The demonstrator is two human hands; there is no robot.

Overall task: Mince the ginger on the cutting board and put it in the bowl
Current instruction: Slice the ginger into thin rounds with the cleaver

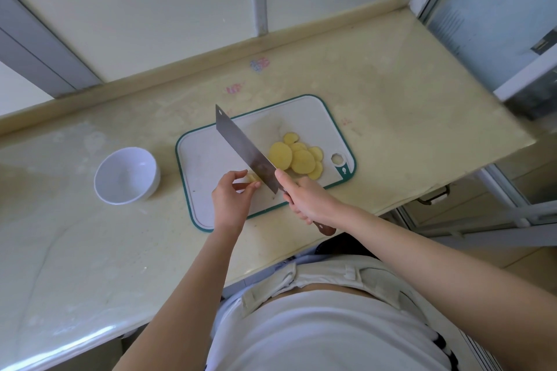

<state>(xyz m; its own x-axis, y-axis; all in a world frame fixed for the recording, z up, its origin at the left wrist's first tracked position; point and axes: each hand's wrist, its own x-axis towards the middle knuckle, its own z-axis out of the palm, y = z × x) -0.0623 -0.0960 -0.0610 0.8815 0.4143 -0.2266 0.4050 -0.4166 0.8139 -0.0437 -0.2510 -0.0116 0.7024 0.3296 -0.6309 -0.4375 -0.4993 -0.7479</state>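
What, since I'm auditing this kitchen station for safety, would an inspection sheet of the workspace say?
Surface: beige countertop, smudged, with faded coloured marks.
Job's things: cutting board with ginger slices piled at its right; ginger piece at the edge of the cleaver; white bowl left of the board.
Clutter: nothing seen.
Hands: left hand pinches the ginger piece; right hand grips the cleaver handle.
Cables: nothing seen.
Surroundings: frosted window panes behind the counter.
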